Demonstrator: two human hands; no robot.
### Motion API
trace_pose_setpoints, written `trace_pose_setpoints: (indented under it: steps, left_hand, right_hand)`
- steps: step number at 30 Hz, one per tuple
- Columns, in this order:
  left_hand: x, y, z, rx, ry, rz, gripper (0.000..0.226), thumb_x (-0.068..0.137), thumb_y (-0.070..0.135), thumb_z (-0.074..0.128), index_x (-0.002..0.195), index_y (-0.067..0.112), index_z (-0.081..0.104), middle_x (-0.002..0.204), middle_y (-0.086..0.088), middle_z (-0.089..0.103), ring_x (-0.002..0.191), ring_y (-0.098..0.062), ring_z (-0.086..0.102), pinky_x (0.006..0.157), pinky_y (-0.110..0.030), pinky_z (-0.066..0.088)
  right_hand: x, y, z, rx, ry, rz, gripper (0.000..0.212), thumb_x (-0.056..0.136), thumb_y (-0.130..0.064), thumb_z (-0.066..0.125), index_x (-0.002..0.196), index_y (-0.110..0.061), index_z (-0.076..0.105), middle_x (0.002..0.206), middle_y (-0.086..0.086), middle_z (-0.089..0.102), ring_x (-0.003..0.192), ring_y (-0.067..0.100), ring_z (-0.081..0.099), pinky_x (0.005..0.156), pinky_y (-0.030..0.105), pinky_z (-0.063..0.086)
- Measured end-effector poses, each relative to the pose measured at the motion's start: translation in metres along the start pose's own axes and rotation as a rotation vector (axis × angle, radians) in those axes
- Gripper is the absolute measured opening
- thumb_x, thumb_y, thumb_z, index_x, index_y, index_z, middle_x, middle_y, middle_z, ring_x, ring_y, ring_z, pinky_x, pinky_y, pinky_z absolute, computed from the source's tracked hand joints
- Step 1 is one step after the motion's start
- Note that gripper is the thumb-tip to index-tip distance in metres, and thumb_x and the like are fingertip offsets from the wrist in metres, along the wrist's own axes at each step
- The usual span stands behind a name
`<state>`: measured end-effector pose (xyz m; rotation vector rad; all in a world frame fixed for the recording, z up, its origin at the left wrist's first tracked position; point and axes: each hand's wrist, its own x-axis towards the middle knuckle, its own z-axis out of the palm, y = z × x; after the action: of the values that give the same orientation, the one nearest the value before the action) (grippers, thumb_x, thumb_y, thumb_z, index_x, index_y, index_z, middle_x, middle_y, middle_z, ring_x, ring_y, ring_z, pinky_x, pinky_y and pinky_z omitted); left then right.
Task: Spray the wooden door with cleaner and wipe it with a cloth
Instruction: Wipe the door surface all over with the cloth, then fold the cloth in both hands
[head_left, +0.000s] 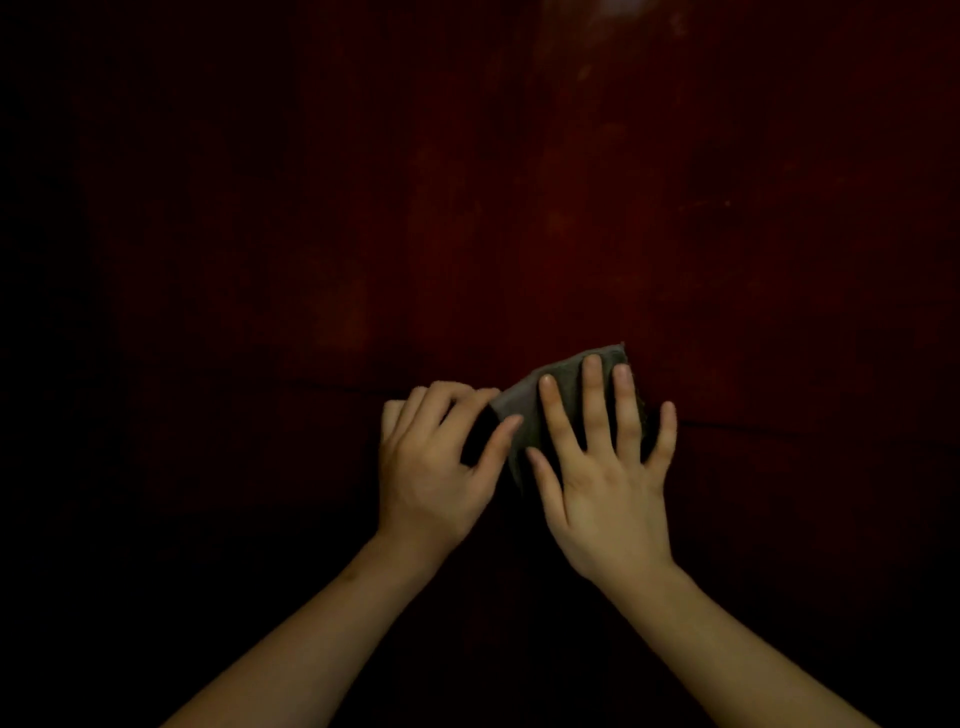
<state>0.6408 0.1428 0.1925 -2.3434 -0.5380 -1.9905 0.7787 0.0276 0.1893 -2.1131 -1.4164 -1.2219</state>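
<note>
right hand (605, 483): flat, fingers spread on cloth (524, 402) | left hand (436, 467): pinches cloth's left edge | door (467, 208): bare all around

The wooden door (467, 208) fills the whole frame as a dark, reddish-brown surface, dim toward the left and lower edges. A faint pale sheen shows at the top centre, and a thin dark groove runs roughly level across the lower middle of the frame. The cloth (524, 405) is grey and folded into a roughly triangular pad, lying flat against the door just below the frame's centre, across that groove. One corner points to the upper right; its lower part is covered, so its full outline cannot be made out.
</note>
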Motion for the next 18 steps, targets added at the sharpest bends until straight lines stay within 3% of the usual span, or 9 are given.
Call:
trace_pose_setpoints:
  steps: [5, 8, 11, 14, 16, 18]
  left_hand:
    - [0.014, 0.020, -0.007, -0.139, -0.116, -0.177, 0.021, 0.102, 0.037, 0.061, 0.098, 0.020, 0.072, 0.094, 0.012, 0.065, 0.085, -0.005, 0.060, 0.081, -0.030, 0.043]
    - [0.020, 0.026, -0.026, -0.361, -0.155, -0.341, 0.011, 0.105, 0.028, 0.063, 0.097, 0.021, 0.066, 0.086, 0.012, 0.068, 0.081, -0.002, 0.067, 0.069, -0.015, 0.050]
    - [0.030, 0.024, -0.047, -0.560, -0.208, -0.491, 0.014, 0.107, 0.025, 0.060, 0.093, 0.026, 0.062, 0.083, 0.008, 0.073, 0.079, -0.004, 0.072, 0.064, -0.020, 0.056]
    - [0.039, 0.017, -0.076, -0.695, -0.269, -0.633, 0.016, 0.110, 0.023, 0.054, 0.094, 0.023, 0.059, 0.077, 0.009, 0.071, 0.072, -0.005, 0.070, 0.060, -0.022, 0.055]
    - [0.039, 0.010, -0.096, -0.744, -0.343, -0.724, 0.016, 0.111, 0.023, 0.052, 0.097, 0.020, 0.059, 0.076, 0.008, 0.071, 0.070, -0.005, 0.069, 0.059, -0.022, 0.055]
    - [0.031, 0.002, -0.117, -0.767, -0.396, -0.806, 0.015, 0.111, 0.023, 0.051, 0.100, 0.017, 0.058, 0.077, 0.008, 0.070, 0.071, -0.006, 0.069, 0.061, -0.023, 0.057]
  right_hand:
    - [0.000, 0.006, -0.014, 0.117, 0.016, -0.027, 0.064, 0.104, -0.045, 0.038, 0.164, -0.029, 0.020, 0.173, 0.007, 0.008, 0.158, 0.029, 0.008, 0.120, 0.062, 0.016]
    - [0.004, 0.005, -0.029, 0.398, 0.143, -0.013, 0.058, 0.103, -0.038, 0.048, 0.158, -0.022, 0.036, 0.166, 0.002, 0.029, 0.149, 0.022, 0.030, 0.117, 0.046, 0.029]
    - [0.012, -0.007, -0.048, 0.855, 0.155, 0.164, 0.056, 0.102, -0.035, 0.059, 0.153, -0.026, 0.041, 0.158, -0.008, 0.039, 0.137, 0.009, 0.045, 0.111, 0.025, 0.040]
    - [0.012, -0.034, -0.069, 1.256, -0.036, 0.418, 0.055, 0.095, -0.031, 0.069, 0.145, -0.037, 0.047, 0.135, -0.026, 0.055, 0.118, -0.005, 0.058, 0.091, 0.013, 0.051]
    - [0.006, -0.056, -0.077, 1.622, -0.289, 0.620, 0.050, 0.093, -0.027, 0.073, 0.140, -0.033, 0.056, 0.120, -0.019, 0.070, 0.109, -0.004, 0.067, 0.084, 0.016, 0.056]
    - [-0.005, -0.077, -0.080, 1.874, -0.532, 0.768, 0.043, 0.092, -0.025, 0.072, 0.134, -0.025, 0.062, 0.116, -0.008, 0.076, 0.107, 0.008, 0.073, 0.087, 0.027, 0.060]
